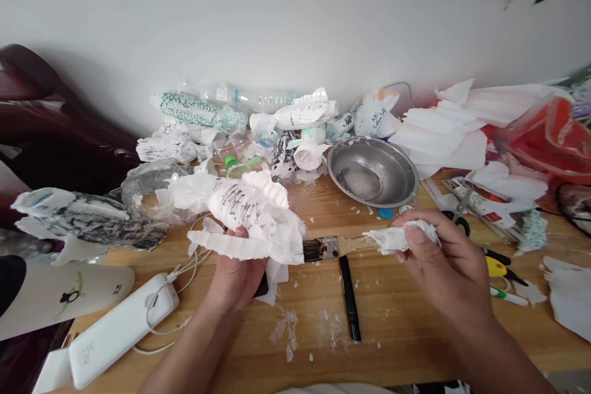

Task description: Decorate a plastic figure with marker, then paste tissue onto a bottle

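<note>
My left hand [240,277] is closed around the underside of a white paper fish [244,209], which has dark brush marks across its body and loose torn flaps. In my right hand [443,265] is a flat paintbrush [330,247]. White tissue [392,237] wraps its handle under my fingers. The dark bristles touch the right end of the paper fish. Just below the brush, a black marker [349,298] lies on the wooden table [314,332].
A metal bowl [373,172] stands behind the brush. More paper-covered bottle shapes [189,109] crowd the wall side. At left are a dark-painted paper fish [92,218] and a white power bank [124,329] with cables. Scissors [458,215] and a red plastic bag [554,141] lie right.
</note>
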Motion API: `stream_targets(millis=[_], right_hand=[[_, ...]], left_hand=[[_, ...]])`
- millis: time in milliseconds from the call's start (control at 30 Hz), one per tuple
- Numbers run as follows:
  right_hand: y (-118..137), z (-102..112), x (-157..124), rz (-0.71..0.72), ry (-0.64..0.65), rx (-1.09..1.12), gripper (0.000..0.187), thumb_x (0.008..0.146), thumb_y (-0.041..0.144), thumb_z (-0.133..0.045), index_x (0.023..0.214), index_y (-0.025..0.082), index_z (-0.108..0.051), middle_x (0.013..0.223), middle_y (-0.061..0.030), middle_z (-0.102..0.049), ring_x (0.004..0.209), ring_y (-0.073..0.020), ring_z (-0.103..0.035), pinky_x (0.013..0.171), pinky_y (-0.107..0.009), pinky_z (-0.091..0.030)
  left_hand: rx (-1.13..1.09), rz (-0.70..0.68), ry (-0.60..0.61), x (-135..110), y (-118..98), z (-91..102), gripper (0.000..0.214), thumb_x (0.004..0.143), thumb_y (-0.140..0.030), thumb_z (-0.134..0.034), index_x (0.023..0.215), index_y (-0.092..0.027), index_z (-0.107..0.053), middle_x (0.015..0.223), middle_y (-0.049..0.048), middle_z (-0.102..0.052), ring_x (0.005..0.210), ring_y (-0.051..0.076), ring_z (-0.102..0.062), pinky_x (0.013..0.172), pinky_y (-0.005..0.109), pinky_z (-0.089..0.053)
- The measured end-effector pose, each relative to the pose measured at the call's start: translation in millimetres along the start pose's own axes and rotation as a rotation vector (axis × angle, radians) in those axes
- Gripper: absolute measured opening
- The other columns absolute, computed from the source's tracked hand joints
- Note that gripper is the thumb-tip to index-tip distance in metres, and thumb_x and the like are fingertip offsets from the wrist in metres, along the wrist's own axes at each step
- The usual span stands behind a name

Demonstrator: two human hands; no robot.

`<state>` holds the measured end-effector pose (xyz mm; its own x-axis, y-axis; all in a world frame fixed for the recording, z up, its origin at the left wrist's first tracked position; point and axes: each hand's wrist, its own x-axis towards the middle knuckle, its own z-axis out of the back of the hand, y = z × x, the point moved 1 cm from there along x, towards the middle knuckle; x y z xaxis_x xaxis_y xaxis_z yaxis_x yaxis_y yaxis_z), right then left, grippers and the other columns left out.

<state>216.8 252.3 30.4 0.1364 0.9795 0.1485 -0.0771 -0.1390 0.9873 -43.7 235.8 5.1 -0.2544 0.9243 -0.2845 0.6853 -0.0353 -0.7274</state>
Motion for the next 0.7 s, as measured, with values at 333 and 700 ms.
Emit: stream_targets(millis=[333,700], right_hand=[[-13.0,0.5,-12.4,0.054,-0.1,-0.083,0.018,0.091,0.042,-0.069,0.096,0.025,-0.07,0.083,-0.0025,-0.065,0.061,-0.0129,-0.056,0.051,-0.023,-0.047],[-6.9,3.5,-23.8,0.082,-0.17,-0.16,0.013,0.091,0.041,-0.068,0.096,0.029,-0.071,0.093,-0.0044,-0.068,0.067,-0.0171,-0.054,0.054,-0.03,-0.04]], left_hand=[[-0.018,0.047,0.068,0.4,8.9,13.6,0.039,0.08,-0.05,-0.078,0.111,-0.027,-0.071,0.12,0.005,-0.075,0.123,0.028,-0.065,0.108,0.042,-0.05],[-0.038,0.058,0.042,-1.6,14.5,14.8,0.044,0.08,-0.047,-0.079,0.119,-0.029,-0.068,0.127,0.0065,-0.073,0.12,0.032,-0.066,0.1,0.041,-0.056]])
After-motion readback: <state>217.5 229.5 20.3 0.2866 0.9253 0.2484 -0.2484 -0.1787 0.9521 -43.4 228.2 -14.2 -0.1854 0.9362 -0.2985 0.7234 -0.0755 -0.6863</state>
